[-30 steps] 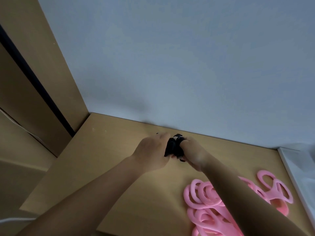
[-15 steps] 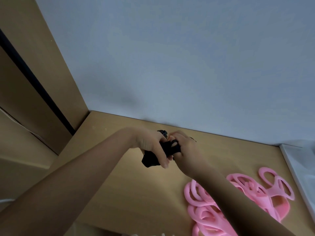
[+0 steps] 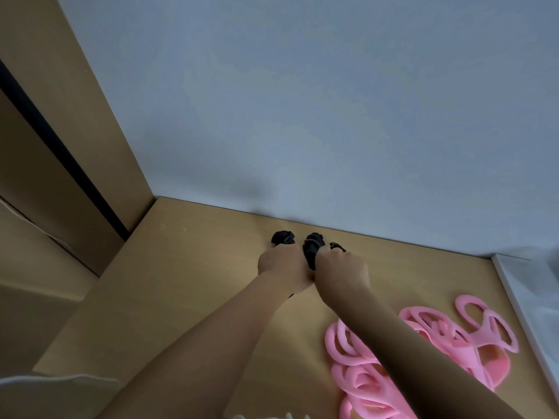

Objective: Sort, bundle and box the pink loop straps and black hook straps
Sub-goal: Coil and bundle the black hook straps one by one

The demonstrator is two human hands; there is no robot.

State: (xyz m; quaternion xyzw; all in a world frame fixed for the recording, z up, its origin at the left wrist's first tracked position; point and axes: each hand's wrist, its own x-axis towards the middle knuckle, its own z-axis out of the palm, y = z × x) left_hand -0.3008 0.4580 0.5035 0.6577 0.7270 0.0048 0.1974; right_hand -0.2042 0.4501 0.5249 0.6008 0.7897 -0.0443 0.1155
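Head view: the left hand (image 3: 281, 264) and right hand (image 3: 341, 269) each curl their fingers round black hook straps (image 3: 313, 247) near the wall (image 3: 302, 116), well apart from the pink loop straps (image 3: 423, 358) heaped at right. Bundling probably wants a tight, even squeeze so nothing springs loose.

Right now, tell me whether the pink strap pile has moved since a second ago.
No. The pink loop straps lie just as close to the white edge on the right as before.

No text, label, brand, number or sign can be read on anything here.
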